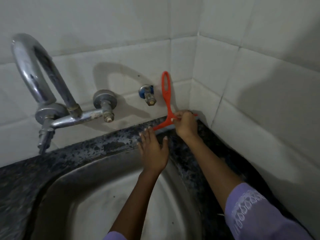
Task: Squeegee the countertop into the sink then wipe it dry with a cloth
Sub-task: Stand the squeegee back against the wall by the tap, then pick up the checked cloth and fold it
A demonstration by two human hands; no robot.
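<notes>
Squeegee (166, 101), orange, blade on the countertop (97, 144) back corner beside the sink (103, 196): my right hand (186, 124) pinches its crossbar, left hand (154, 151) flat, fingers spread, so I should press evenly and draw sinkward.

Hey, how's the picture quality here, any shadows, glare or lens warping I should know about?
Head view: dim and slightly soft overall; the tap casts a looped shadow on the tiled wall, and a broad shadow darkens the right wall; faint glare on the sink; wide-angle bending curves the countertop edge; the orange squeegee and both hands stay legible.
</notes>
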